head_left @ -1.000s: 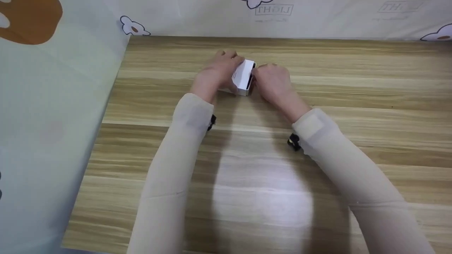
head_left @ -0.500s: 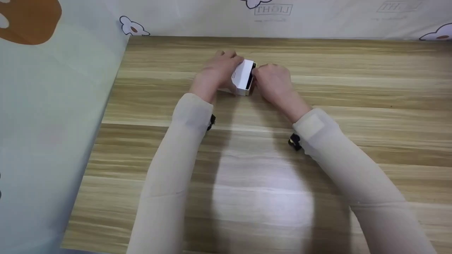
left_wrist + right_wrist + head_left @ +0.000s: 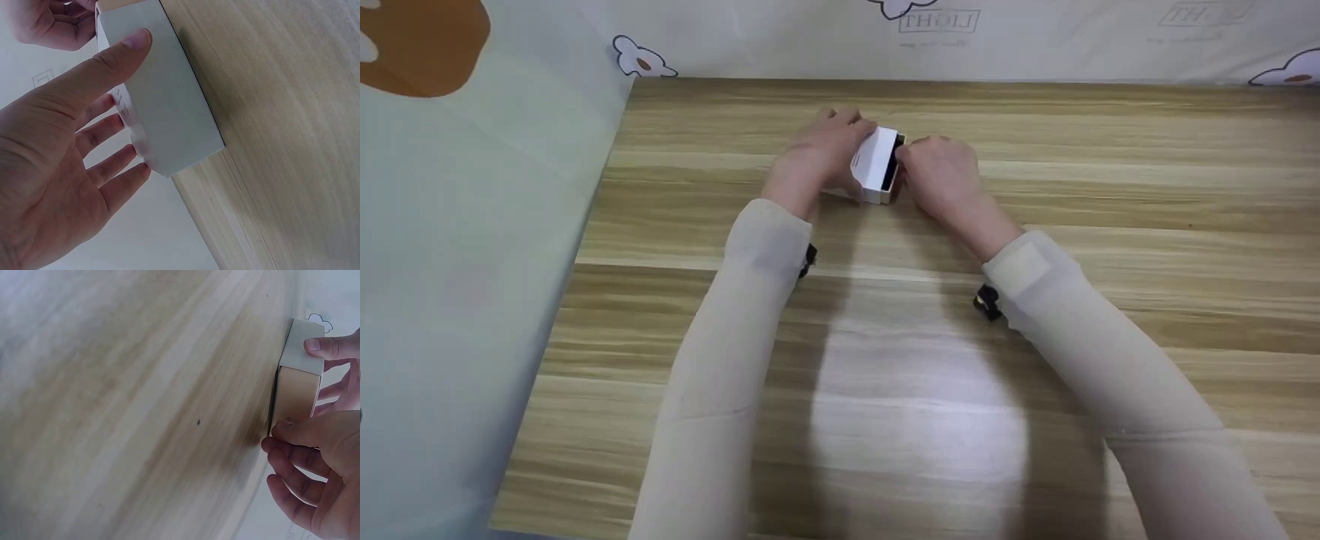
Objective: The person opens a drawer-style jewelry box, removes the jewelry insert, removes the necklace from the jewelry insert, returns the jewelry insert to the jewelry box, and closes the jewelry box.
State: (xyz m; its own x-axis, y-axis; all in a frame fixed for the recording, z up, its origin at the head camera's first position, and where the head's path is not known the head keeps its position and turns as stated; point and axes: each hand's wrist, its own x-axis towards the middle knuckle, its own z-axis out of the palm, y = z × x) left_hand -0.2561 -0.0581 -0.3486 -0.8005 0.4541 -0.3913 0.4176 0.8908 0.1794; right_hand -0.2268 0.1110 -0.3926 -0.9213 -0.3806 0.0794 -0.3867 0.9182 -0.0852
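A small white box (image 3: 873, 163) with a sliding inner tray lies on the wooden table. My left hand (image 3: 826, 150) grips its outer sleeve (image 3: 174, 95); in the left wrist view the thumb lies on one side and the fingertips on another. From the sleeve's right end sticks out the tan inner tray (image 3: 296, 392), and a dark strip shows along its opening from above. At the tray's outer end, my right hand (image 3: 941, 174) pinches between thumb and forefinger, its other fingers curled beneath. What lies inside the tray is hidden.
The wood-grain table (image 3: 1147, 300) extends to both sides and toward me. Behind it hangs a pale printed cloth (image 3: 780, 37), which also covers the left side. Black wrist cameras (image 3: 987, 301) are strapped at the sleeves.
The tan tray has slid slightly out to the right, and the dark strip at the opening has widened. Both hands keep their holds and have barely moved.
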